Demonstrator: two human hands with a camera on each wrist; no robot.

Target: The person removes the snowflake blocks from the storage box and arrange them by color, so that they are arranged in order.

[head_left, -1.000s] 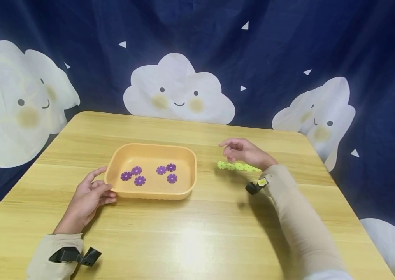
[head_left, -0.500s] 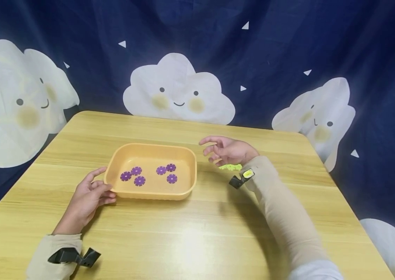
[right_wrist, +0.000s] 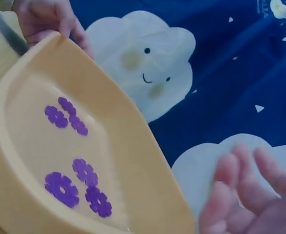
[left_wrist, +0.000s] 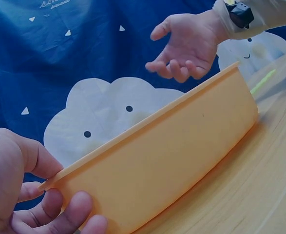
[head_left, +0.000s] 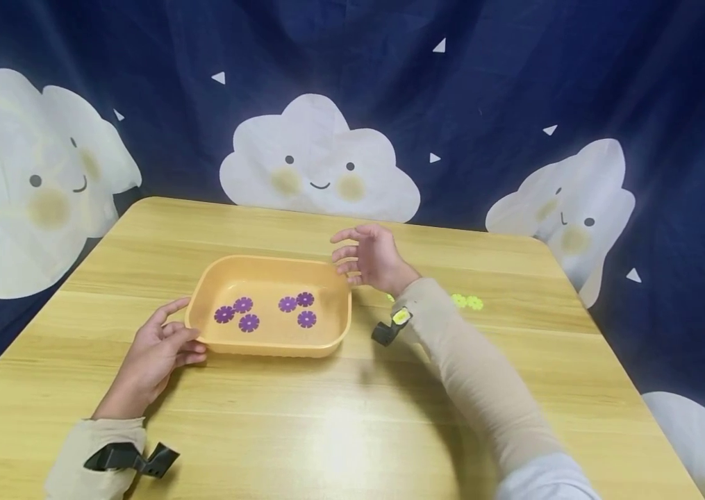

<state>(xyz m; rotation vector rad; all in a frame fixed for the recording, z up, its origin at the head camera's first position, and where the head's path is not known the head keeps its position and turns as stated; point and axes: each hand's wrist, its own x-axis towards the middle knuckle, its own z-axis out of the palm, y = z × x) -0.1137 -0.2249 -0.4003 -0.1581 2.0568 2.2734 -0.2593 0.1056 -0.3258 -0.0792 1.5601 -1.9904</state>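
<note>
An orange tray (head_left: 338, 328) lies on the wooden table with several purple flower-shaped pieces (head_left: 249, 322) in it. My left hand (head_left: 178, 335) grips the tray's near left corner, thumb over the rim and fingers curled under it (left_wrist: 50, 204). My right hand (head_left: 352, 254) hovers with spread fingers and nothing in it just above the tray's far right corner (left_wrist: 179, 53). Green flower pieces (head_left: 467, 302) lie on the table to the right, partly hidden by my right forearm. In the right wrist view the tray (right_wrist: 133, 126) and its purple pieces (right_wrist: 62, 187) fill the frame.
A dark blue cloth with white clouds (head_left: 317, 163) hangs behind the table. Bare wood (head_left: 327, 417) spreads between the tray and the near edge. The table's right edge (head_left: 602, 347) is a little beyond the green pieces.
My right hand has left the green pieces and moved left and a little farther away, ending over the tray's far right corner. The left hand and the tray have not moved.
</note>
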